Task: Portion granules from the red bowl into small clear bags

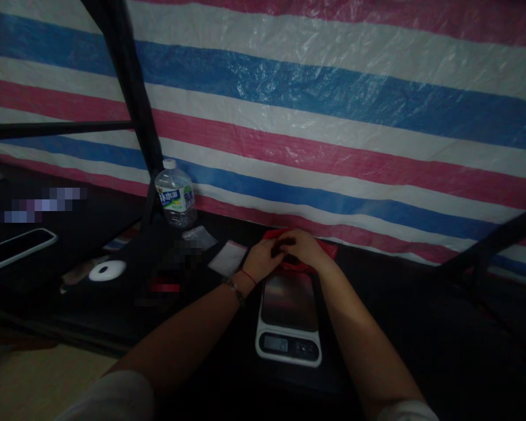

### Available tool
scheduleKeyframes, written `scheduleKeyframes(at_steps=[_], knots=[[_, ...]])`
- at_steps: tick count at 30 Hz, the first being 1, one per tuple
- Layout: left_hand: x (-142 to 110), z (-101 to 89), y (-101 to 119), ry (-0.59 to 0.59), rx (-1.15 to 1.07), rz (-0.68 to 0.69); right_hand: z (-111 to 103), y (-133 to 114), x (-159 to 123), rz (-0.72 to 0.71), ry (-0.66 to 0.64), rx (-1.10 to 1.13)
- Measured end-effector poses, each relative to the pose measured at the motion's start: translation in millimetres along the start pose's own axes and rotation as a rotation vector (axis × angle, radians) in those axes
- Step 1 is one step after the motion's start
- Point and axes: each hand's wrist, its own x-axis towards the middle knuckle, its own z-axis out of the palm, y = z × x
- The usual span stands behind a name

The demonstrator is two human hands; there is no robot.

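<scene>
Past the far end of a white digital kitchen scale [289, 304], both hands meet over a shiny red plastic bag [328, 250]. My left hand [263, 257], with a beaded bracelet and a red cord at its wrist, has its fingers curled at the bag. Opposite it, my right hand [304, 248] bends its fingers inward on the bag, nearly touching the left fingertips. The hands hide most of the bag, and its contents cannot be seen. The scale's metal plate shows bare; its small display is too dim to read.
A clear plastic bottle [175, 196] stands by a black metal post [131, 88]. Small clear packets [228, 258] lie left of the hands. Farther left are a white round object [107, 270] and a white-edged phone [20, 248]. A striped tarp [333, 117] closes off the back.
</scene>
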Motion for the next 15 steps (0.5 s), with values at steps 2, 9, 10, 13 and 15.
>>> scheduleKeyframes(at_steps=[2,9,10,13,15], knots=[[0,0.5,0,0.006,0.001,-0.003,2,-3,0,-0.016,0.041,-0.015],[-1,1.4,-1,0.04,-0.043,0.01,-6,-11,-3,-0.032,0.074,-0.02],[-1,1.1,-1,0.051,-0.05,0.012,-8,-10,-5,0.004,0.069,-0.076],[-2,-0.6,1,0.076,-0.057,0.019,-10,-2,-9,0.145,-0.102,-0.283],[-2,-1.6,2,0.073,-0.054,0.022,-7,4,-11,0.195,-0.241,-0.351]])
